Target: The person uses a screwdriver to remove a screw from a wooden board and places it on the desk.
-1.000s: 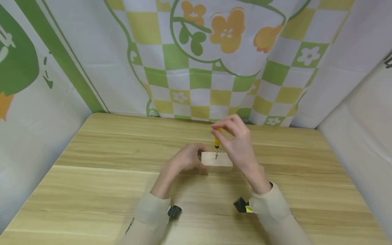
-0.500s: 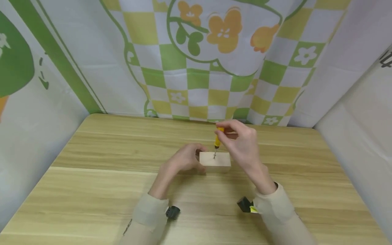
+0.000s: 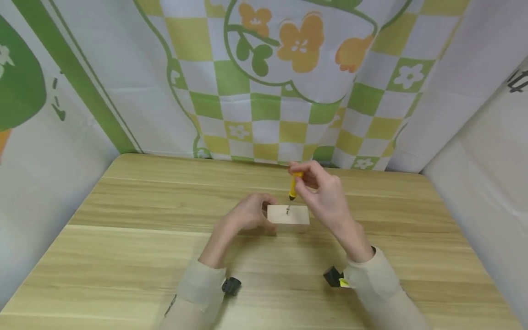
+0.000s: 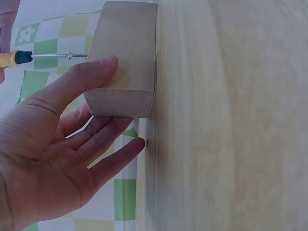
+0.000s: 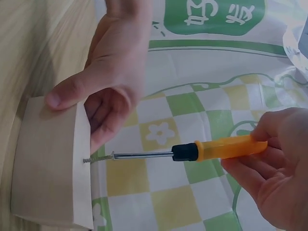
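My left hand [image 3: 247, 213] grips the left end of a pale wooden block [image 3: 297, 215], thumb on the near side and fingers behind it. The block sits on the table. A small metal screw [image 5: 103, 157] projects from its upper face, close to the middle. Above it, my right hand [image 3: 327, 197] pinches the yellow handle of a screwdriver [image 5: 226, 147] between thumb and fingers. The screwdriver's shaft meets the screw head, in line with the screw [image 4: 78, 56] in the left wrist view. In the head view the handle leans slightly right.
A light wood-grain table [image 3: 156, 256] spreads around the block. Behind it hangs a curtain [image 3: 264, 105] with green and yellow checks and flowers, and pale cloth closes both sides. Small black cameras [image 3: 232, 286] are worn at both wrists.
The right hand has shifted a little and its fingers have changed their hold on the handle. The screwdriver's top now leans more to the right. The left hand keeps holding the block.
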Tool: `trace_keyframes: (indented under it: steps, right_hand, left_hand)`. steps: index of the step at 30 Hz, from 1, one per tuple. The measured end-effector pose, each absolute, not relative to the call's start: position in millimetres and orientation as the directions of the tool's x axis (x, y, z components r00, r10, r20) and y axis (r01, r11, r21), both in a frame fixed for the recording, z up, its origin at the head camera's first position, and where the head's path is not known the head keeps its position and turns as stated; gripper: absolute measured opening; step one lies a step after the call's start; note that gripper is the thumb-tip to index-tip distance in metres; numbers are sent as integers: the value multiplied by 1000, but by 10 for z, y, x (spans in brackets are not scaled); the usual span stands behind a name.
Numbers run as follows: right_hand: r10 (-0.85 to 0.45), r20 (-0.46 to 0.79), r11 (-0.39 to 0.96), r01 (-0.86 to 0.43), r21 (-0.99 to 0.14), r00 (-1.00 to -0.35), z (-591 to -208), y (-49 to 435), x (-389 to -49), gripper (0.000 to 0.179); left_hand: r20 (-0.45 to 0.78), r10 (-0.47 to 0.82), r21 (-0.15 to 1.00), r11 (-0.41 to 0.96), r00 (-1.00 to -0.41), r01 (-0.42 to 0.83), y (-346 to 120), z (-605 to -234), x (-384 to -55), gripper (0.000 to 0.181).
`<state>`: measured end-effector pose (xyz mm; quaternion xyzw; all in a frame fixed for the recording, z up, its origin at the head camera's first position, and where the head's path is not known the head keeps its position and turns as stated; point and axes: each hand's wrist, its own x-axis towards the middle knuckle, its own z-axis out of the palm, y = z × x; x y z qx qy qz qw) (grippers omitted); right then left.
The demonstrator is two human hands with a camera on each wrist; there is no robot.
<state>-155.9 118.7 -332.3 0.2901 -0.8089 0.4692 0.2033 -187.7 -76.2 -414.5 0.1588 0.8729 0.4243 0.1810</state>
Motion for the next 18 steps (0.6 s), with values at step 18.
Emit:
trace_keyframes:
  steps: [18]
  right_hand:
    - [-248,641,465,-670,-579,-726,-3271,1127,-1542,21]
  left_hand:
    - [-174,425,785,605,-888,136,-763,-4145,-1871,51]
